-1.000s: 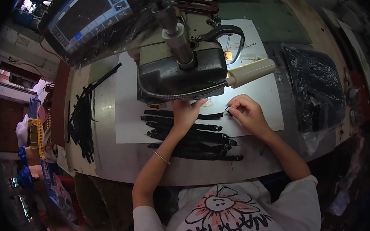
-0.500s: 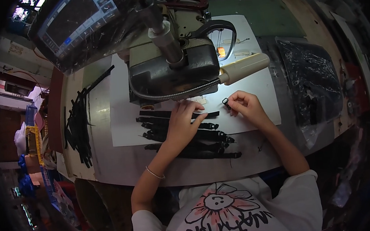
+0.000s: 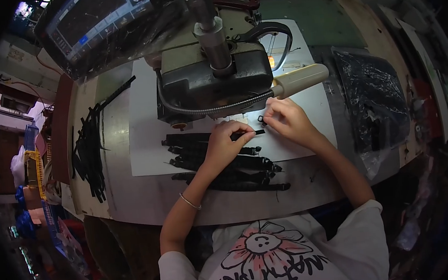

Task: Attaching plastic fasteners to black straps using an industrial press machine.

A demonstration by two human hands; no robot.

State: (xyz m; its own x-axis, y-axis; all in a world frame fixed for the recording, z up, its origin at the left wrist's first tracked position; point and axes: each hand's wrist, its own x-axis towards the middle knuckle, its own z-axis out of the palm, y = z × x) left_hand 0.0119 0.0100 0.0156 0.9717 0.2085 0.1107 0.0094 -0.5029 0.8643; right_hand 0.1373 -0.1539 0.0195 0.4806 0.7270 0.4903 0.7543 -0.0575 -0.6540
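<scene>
My left hand (image 3: 226, 143) pinches a black webbing strap (image 3: 259, 132) close to its right end, with the short tip sticking out past my fingers. To the right of that tip, my right hand (image 3: 288, 120) holds a small black rectangular buckle (image 3: 261, 119) between thumb and fingertips. Strap end and buckle are close but apart. Beneath and nearer than my left hand lie several black straps (image 3: 242, 162) in a row, some with small black fittings at their right ends. The sewing machine head (image 3: 213, 82) stands just beyond both hands.
A pile of loose black straps (image 3: 88, 157) lies at the left. On the right sits a clear plastic bag (image 3: 372, 100) with dark contents. A cream lamp (image 3: 304, 79) juts from the machine over the white sheet (image 3: 319, 131). A screen (image 3: 96, 23) stands at the far left.
My left hand has closed on the strap's end. My right hand has brought the buckle leftward and slightly farther away, nearer to that end.
</scene>
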